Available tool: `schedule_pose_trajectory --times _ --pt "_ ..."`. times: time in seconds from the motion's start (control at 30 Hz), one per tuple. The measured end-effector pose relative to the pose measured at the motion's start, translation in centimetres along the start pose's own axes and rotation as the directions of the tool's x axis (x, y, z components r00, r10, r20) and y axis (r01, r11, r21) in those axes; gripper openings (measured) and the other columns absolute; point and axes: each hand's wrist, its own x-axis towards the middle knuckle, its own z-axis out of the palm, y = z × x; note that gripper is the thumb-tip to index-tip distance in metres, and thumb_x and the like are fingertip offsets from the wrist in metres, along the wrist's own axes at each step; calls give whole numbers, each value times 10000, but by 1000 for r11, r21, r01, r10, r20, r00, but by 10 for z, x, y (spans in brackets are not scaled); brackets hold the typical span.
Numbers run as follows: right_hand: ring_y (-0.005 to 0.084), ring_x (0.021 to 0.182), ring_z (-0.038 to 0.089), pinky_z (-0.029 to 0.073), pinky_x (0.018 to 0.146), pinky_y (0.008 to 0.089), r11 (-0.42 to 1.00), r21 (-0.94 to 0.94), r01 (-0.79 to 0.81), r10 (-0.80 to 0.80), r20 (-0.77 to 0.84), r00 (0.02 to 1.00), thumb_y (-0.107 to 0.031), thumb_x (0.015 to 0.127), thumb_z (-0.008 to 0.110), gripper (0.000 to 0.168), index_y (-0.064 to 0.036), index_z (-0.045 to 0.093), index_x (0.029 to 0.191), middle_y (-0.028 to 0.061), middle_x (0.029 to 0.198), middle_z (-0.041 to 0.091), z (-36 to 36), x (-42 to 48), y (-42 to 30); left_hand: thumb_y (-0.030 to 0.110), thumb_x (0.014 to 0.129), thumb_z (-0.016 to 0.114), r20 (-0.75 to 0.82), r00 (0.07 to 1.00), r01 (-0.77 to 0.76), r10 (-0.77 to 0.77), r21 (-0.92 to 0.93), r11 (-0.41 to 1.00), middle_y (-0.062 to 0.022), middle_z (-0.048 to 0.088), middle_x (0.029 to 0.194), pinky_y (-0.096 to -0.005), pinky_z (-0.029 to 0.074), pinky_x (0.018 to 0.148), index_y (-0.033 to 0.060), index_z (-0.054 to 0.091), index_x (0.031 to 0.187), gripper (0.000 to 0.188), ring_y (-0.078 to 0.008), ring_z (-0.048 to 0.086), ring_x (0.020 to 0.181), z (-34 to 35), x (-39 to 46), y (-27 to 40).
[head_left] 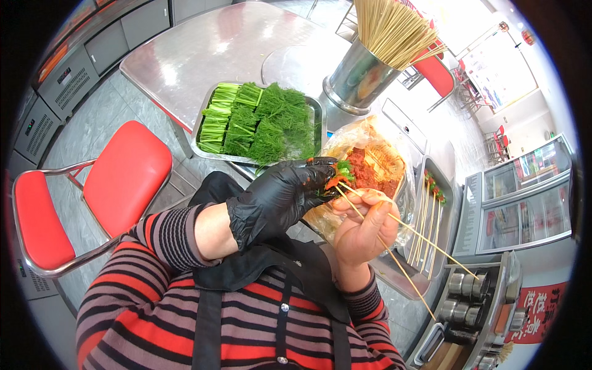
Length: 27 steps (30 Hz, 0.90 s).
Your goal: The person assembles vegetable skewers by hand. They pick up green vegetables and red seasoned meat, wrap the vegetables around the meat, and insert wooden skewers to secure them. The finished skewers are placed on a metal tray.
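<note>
My left hand (284, 194), in a black disposable glove smeared with red, pinches a small bundle of green herb stems (344, 169) wrapped in a red, sauce-coated food slice. In my bare right hand (365, 224) are two thin bamboo skewers (413, 228), their upper ends at the bundle; whether both pierce it I cannot tell. Right behind my hands is a basket lined with clear plastic (393, 159), with red-sauced food (363, 167) inside. Feathery cut greens (266, 122), like dill or fennel, lie in rows in a metal tray (320, 115) beyond my left hand.
A metal cylinder (354, 76) packed with bamboo skewers (393, 30) stands at the back. To the right, several loaded skewers (434, 196) lie in a long metal tray (448, 210). A red chair (129, 173) is at left, near the steel table (203, 51). Metal canisters (462, 284) fill a shelf at lower right.
</note>
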Motion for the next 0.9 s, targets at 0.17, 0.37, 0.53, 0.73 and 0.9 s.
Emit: schedule_pose_trajectory --times 0.17,0.37,0.53,0.73,0.9 --pt "253 648 623 535 613 331 975 -212 66 -56 52 997 -107 975 321 228 38 475 891 192 726 622 0 -1 0 48 862 535 -9 1000 -2 2 14 1000 -148 602 1102 -306 515 892 -46 516 1158 311 -225 609 1006 -4 1 -3" --pt "219 671 626 510 695 316 851 -483 208 -147 163 976 -87 952 365 215 28 530 873 133 723 662 -7 0 0 44 868 534 -4 999 -33 33 109 994 -135 612 1087 -296 522 866 -31 533 1155 297 -211 617 983 -2 1 -4" --pt "218 687 635 509 699 317 806 -527 268 -184 207 961 -81 947 379 210 31 541 874 130 720 661 -9 1 1 50 869 542 -41 996 -73 81 181 981 -120 630 1050 -278 532 829 -21 547 1153 294 -197 628 949 -6 1 -7" --pt "195 657 646 526 633 282 879 -463 113 -55 136 989 -66 952 356 222 59 529 889 151 767 635 -8 0 -1 25 843 581 -46 992 -106 114 142 984 -130 626 988 -297 517 776 -50 547 1136 305 -203 623 879 -4 0 -8" --pt "192 653 646 541 599 261 899 -435 44 -6 89 996 -67 965 329 252 80 519 888 159 805 606 -1 1 -1 18 840 584 -53 991 -111 120 141 984 -132 628 973 -305 517 781 -55 551 1123 294 -207 625 871 -4 1 -10"
